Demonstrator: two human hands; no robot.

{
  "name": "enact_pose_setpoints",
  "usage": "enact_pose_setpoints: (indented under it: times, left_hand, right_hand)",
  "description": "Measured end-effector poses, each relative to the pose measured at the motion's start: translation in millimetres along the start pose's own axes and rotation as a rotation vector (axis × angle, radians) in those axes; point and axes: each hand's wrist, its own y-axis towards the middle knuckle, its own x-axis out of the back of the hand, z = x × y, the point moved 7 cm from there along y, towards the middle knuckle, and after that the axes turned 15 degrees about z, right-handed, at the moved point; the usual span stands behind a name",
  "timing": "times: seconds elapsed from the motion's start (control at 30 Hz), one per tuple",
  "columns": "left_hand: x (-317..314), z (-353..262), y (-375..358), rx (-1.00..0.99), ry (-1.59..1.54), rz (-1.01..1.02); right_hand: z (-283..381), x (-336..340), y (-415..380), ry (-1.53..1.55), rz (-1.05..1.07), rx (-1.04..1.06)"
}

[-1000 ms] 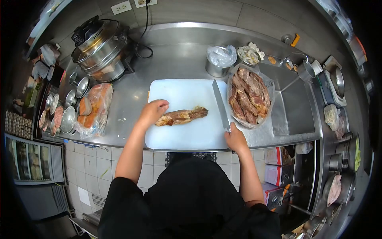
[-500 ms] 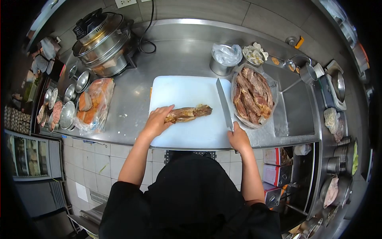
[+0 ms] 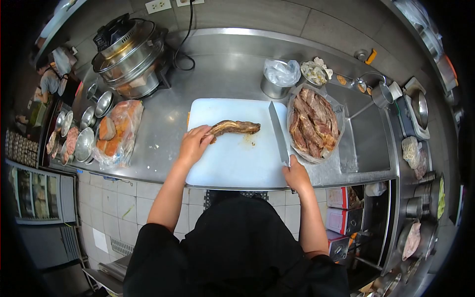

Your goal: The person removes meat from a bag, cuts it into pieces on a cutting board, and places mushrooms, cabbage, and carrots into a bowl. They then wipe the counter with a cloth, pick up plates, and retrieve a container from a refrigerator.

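Across the board [image 3: 235, 166], meat [image 3: 236, 127] meets the left grip [image 3: 196, 143].

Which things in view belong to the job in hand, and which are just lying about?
In the job:
meat strip, left hand at one end
knife, in right hand
cutting board
bagged meat beside it, probably

Lying about, apparently:
steel cooker
metal bowls
bagged orange blocks
plastic-topped pot
bowl of pale pieces

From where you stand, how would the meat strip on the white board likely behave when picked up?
The meat strip would probably flex somewhat, being long, narrow and curved. It may feel slippery: its surface glistens, and wet-looking residue lies beside it on the board.
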Motion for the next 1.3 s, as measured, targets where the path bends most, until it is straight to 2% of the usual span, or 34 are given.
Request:
enact_pose_setpoints:
  times: [0.1,0.23,0.3,0.43,0.5,0.73,0.8,0.83,0.87,0.9,0.93,1.03,1.13,1.17,1.23,1.3]
  left_hand:
    - [5,-13,-20,0.044,0.061,-0.012]
    - [-19,-24,-35,0.022,0.121,0.018]
    - [-17,-27,-32,0.020,0.218,-0.106]
    - [-27,-25,-18,0.046,0.243,-0.113]
    - [-41,-20,-13,0.011,0.228,-0.002]
    - [-50,-19,2,-0.076,0.157,0.086]
    - [-58,-15,12,0.091,-0.149,0.195]
    - [-59,-24,16,0.074,-0.148,0.204]
    - [-68,-29,20,0.134,-0.374,0.288]
    - [-76,-42,25,0.193,-0.598,0.380]
    - [-72,-66,36,0.168,-0.597,0.403]
    - [-62,-161,83,-0.069,-0.576,0.468]
    - [-85,-242,132,-0.346,-0.458,0.517]
    - [-90,-255,147,-0.364,-0.453,0.531]
    - [-106,-282,162,-0.424,-0.434,0.702]
    - [-91,-283,167,-0.436,-0.451,0.667]
  right_hand:
    - [0,0,-2,0.005,-0.011,0.008]
    - [2,0,-1,-0.018,0.009,-0.005]
    - [7,2,-2,-0.012,0.021,-0.013]
    - [4,2,-1,-0.007,0.009,0.016]
    - [2,1,1,-0.017,0.010,0.021]
    - [3,1,0,-0.051,0.001,0.050]
    - [2,0,1,-0.043,0.000,0.053]
    - [1,0,1,-0.037,0.000,0.054]
    - [-2,2,0,-0.024,-0.017,0.038]
    - [1,3,-1,-0.018,-0.016,0.045]
    - [2,3,-3,-0.011,-0.015,0.048]
    - [0,2,-2,0.008,0.019,0.033]
    - [-1,1,-2,0.003,0.041,0.015]
    - [-2,1,-3,0.017,0.027,0.005]
    - [-3,-1,-3,0.024,0.041,0.010]
    - [-5,1,-5,0.023,0.018,0.021]
